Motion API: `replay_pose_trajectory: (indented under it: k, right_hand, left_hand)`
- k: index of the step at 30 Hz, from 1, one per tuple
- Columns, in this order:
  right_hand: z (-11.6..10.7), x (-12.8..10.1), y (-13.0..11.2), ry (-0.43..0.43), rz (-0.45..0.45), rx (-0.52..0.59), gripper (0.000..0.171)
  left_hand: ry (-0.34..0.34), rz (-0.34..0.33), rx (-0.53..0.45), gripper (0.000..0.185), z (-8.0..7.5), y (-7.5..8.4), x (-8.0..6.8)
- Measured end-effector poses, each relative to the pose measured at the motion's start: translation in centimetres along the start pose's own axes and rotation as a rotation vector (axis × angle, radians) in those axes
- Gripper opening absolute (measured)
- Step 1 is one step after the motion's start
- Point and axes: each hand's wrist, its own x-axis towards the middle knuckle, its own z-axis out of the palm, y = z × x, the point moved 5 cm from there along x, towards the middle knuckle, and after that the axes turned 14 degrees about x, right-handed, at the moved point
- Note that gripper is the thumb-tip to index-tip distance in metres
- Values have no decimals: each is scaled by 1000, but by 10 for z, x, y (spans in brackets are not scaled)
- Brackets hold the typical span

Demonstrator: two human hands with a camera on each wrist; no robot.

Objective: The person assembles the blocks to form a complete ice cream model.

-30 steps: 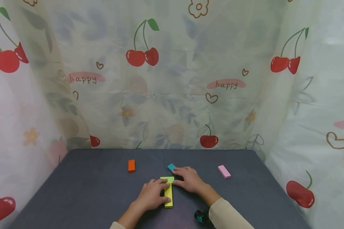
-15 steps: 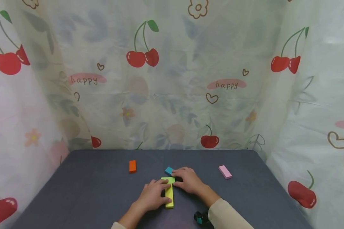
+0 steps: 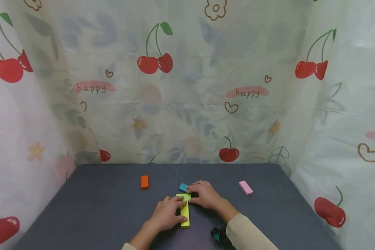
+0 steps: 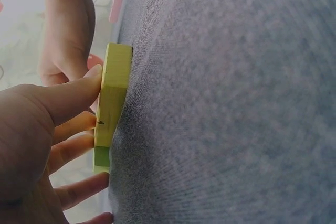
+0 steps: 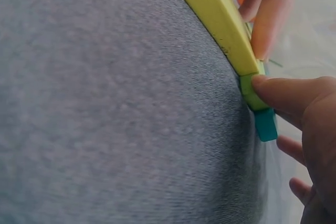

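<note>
A long yellow block (image 3: 185, 211) lies lengthwise on the table, its far end against a light green block (image 3: 187, 197) set crosswise. My left hand (image 3: 165, 213) rests over both, thumb on the near part of the yellow block, fingertips on the green one. Just behind the green block lies a blue block (image 3: 183, 187), slightly angled. My right hand (image 3: 206, 196) touches the blue block's right end with its fingertips, while its thumb presses the green block's right end. In the right wrist view, the blue block (image 5: 266, 125) sits right at the green block's (image 5: 251, 90) edge.
An orange block (image 3: 144, 182) lies back left, and a pink block (image 3: 246, 188) lies back right. A black object with a teal patch (image 3: 217, 235) shows beside the right sleeve. Behind the dark table (image 3: 90, 211) hangs a cherry-print curtain (image 3: 187, 86).
The blue block has slid left and toward the green block, turning as my right fingers moved with it. My left hand and the yellow and green blocks have stayed in place.
</note>
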Motion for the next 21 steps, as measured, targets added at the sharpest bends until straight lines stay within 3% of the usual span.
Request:
replay_pose_trajectory:
  k: [11, 21]
  right_hand:
    - [0, 3, -2, -28, 64, 86, 38]
    - [2, 5, -4, -44, 67, 142, 42]
  left_hand:
    - [16, 7, 7, 55, 1, -1, -1]
    - [12, 4, -5, 56, 2, -2, -1]
